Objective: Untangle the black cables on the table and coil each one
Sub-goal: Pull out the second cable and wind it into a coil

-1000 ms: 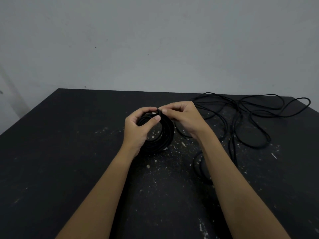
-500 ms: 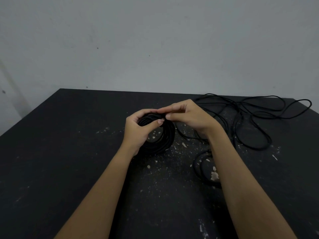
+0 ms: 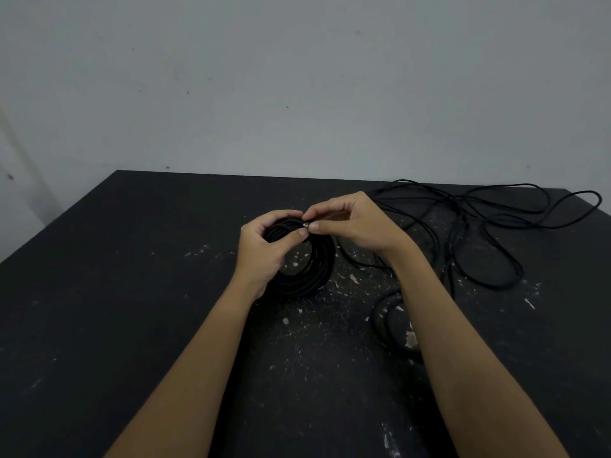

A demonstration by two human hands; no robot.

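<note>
A wound black coil sits mid-table, gripped at its left rim by the left hand; the right hand pinches a cable tip (small, metallic-looking) at the coil's top. Loose cable sprawls to the right on the speckled table

We count two hands, left hand and right hand, one wound coil, one plug tip, one loose tangle far right, one small loop near right, one table
</note>
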